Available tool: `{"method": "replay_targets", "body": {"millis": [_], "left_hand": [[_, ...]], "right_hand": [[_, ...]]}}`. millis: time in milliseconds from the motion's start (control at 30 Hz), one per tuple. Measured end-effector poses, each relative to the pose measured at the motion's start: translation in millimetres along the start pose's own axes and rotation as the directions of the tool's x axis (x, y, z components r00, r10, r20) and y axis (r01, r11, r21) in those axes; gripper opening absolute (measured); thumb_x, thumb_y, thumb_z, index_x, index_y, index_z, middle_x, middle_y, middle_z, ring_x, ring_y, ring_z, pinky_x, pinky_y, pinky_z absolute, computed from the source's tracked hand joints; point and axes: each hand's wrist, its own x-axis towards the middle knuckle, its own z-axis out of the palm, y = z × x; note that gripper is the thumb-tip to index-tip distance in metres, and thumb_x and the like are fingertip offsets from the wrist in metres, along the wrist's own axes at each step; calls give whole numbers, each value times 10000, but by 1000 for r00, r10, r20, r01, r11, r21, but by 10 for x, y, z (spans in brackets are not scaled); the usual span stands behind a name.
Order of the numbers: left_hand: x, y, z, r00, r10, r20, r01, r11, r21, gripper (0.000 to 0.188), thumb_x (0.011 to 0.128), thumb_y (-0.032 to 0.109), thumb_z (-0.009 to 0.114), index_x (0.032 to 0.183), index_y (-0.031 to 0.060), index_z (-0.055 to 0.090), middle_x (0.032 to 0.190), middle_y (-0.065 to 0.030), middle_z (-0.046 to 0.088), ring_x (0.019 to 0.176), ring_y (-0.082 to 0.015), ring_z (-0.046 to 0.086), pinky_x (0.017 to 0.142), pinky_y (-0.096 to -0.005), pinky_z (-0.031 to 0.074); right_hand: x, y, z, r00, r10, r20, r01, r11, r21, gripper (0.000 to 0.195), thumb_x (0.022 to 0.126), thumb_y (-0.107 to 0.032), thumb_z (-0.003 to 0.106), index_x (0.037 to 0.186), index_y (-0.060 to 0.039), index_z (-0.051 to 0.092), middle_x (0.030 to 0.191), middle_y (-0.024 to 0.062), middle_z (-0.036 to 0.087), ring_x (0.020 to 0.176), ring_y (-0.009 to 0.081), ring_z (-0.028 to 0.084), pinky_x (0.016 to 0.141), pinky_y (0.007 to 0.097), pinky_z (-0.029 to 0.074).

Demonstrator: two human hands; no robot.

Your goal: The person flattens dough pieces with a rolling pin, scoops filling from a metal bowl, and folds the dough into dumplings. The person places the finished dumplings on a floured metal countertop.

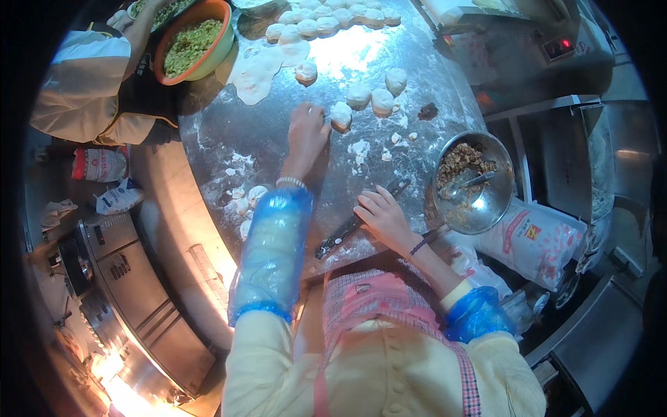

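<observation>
My left hand (306,133), with a bracelet at the wrist, is over the floured metal worktable, its fingers curled and their undersides hidden. Just right of its fingertips lies a dough ball (341,115). The fingers of my right hand (384,216) lie slightly spread across a dark rolling pin (341,234) near the table's front edge, without closing round it. More dough balls (383,101) sit beyond, and one (306,72) lies beside a flattened sheet of dough (255,75). To the right stands a steel bowl (492,208) of brown minced filling (461,161) with a spoon inside.
Many dough balls (328,25) stand in rows at the far side. At the far left, a co-worker's arm (140,39) is by an orange-rimmed basin (227,31) of chopped green filling. A printed sack (529,240) stands right of the table; flames (112,367) burn at lower left.
</observation>
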Motion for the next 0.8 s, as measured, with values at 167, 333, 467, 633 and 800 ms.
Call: {"method": "replay_targets", "body": {"millis": [167,333,467,633,800], "left_hand": [[-1050,238,-100,1000,12,5,-12,995,101,304,776,83,715,1062,47,619,1152,-182,588,1073,-392,566,919,-466,486],[-1639,661,-233,988,-81,135,76,996,47,474,794,144,735,1231,32,593,1266,-189,568,1167,-391,544,996,-466,457],[-1417,656,39,997,29,68,-45,965,260,619,847,346,710,1344,15,547,1489,-204,449,1404,-414,383,1127,-531,338],[-1152,553,167,997,36,73,-56,955,291,640,883,447,655,1370,44,551,1546,-174,398,1446,-399,329,1138,-570,304],[-1329,610,183,996,-77,-40,78,997,29,558,861,291,711,1343,46,572,1428,-179,504,1337,-391,451,1086,-498,391]], "right_hand": [[-5,50,-27,999,-30,-33,31,999,31,425,678,-166,776,1060,-86,608,1190,86,597,1250,270,521,1126,478,374],[-5,39,-70,998,-63,14,62,996,69,454,683,-195,784,1077,-76,594,1172,89,591,1231,279,524,1074,465,397],[-4,9,-84,998,-68,1,67,994,81,410,771,-297,758,1070,-51,623,1179,106,607,1223,285,523,1039,455,404],[-31,-87,49,1000,23,-13,-23,1000,5,375,843,-311,724,1097,-46,648,1214,130,618,1228,305,532,1038,462,404],[-105,-196,68,987,148,-67,-156,980,-121,482,850,-314,718,1231,-36,621,1289,156,591,1298,326,493,1077,474,375]]}}
